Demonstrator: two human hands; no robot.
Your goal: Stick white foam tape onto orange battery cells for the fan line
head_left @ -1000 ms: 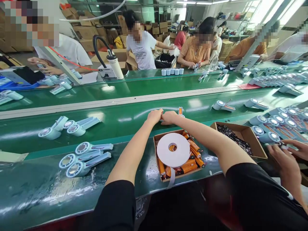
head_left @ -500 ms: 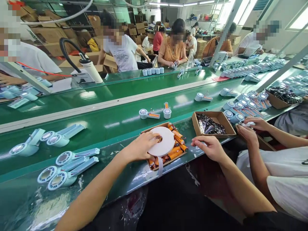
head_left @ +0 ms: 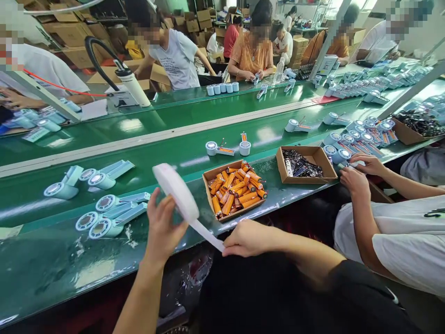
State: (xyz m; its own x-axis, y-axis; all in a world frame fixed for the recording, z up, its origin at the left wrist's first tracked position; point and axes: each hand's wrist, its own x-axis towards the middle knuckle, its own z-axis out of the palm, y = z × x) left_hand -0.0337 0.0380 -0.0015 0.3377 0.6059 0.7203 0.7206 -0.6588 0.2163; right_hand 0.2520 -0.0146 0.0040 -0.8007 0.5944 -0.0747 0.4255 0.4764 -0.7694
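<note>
A roll of white tape (head_left: pixel 176 192) is held up on edge by my left hand (head_left: pixel 163 227), whose fingers grip it from the left and below. A strip of the tape runs down to the right from the roll. My right hand (head_left: pixel 248 239) pinches the strip's end between thumb and fingers, just in front of the bench edge. Beyond my hands stands an open cardboard box (head_left: pixel 233 216) of orange wrapped battery cells (head_left: pixel 238 188) with thin wires. Neither hand touches that box.
Several light-blue fan housings (head_left: pixel 106 227) lie on the bench at left. Another cardboard box (head_left: pixel 306 180) holds dark small parts. At right, a co-worker's hands (head_left: pixel 358 178) handle a part near more housings. A green conveyor (head_left: pixel 156 139) runs behind.
My left hand has lifted the tape roll off the battery box and tilted it upright, moving left. My right hand has come down and left and taken hold of the tape's loose end.
</note>
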